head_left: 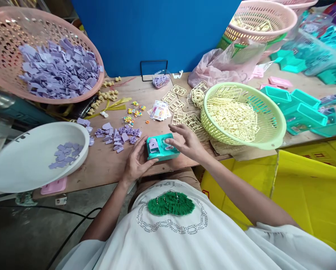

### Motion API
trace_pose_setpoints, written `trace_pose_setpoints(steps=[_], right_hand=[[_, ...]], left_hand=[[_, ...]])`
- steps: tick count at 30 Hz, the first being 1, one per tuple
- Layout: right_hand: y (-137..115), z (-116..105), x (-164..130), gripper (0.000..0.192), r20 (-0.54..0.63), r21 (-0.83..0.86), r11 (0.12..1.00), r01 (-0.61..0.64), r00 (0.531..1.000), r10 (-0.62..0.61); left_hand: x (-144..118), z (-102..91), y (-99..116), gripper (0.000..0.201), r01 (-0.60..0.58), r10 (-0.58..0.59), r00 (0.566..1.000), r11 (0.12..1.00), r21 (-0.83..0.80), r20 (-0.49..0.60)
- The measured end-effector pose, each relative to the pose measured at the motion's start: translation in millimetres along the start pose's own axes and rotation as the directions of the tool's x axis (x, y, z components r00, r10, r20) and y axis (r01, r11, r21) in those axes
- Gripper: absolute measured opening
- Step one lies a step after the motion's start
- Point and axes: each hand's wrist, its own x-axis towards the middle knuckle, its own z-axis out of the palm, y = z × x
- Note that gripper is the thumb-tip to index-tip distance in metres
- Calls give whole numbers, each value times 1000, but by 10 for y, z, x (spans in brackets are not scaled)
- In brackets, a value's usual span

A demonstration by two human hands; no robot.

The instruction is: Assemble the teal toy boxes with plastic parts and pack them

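Your left hand (136, 162) cups the near-left corner of the teal toy box (161, 147), fingers curled loosely on it. Right hand (186, 143) rests fingertips on its top right, other fingers spread, gripping nothing. Box sits between both hands at the table (106, 165) edge, long axis left-right. Purple pieces (120, 135) lie left of it; green basket (269, 123) right.

White shirt (185, 240), green fuzzy patch (171, 203), rhinestone chain trim, bare forearms.

teal toy box (161, 147) | small, rectangular, purple and white inserts on top | flat at near tabletop edge
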Motion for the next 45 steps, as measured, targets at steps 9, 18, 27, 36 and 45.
trace_pose_setpoints(steps=[9, 18, 27, 36, 45], right_hand=[[-137, 147, -278, 117, 92, 328, 897, -295, 955, 281], [-381, 137, -623, 137, 131, 364, 809, -461, 886, 446], [-361, 298, -722, 122, -42, 402, 824, -398, 892, 451], [-409, 290, -500, 116, -5, 483, 730, -484, 832, 555], [-325, 357, -451, 115, -44, 330, 810, -484, 849, 526]], left_hand=[[-234, 389, 279, 82, 210, -239, 968, 937, -279, -71], [-354, 568, 382, 69, 71, -111, 977, 974, -213, -180], [-343, 644, 276, 68, 60, -83, 962, 994, -95, -260], [-182, 625, 363, 61, 204, -224, 937, 974, -101, -269], [-174, 700, 289, 67, 204, -210, 915, 977, -53, -344]])
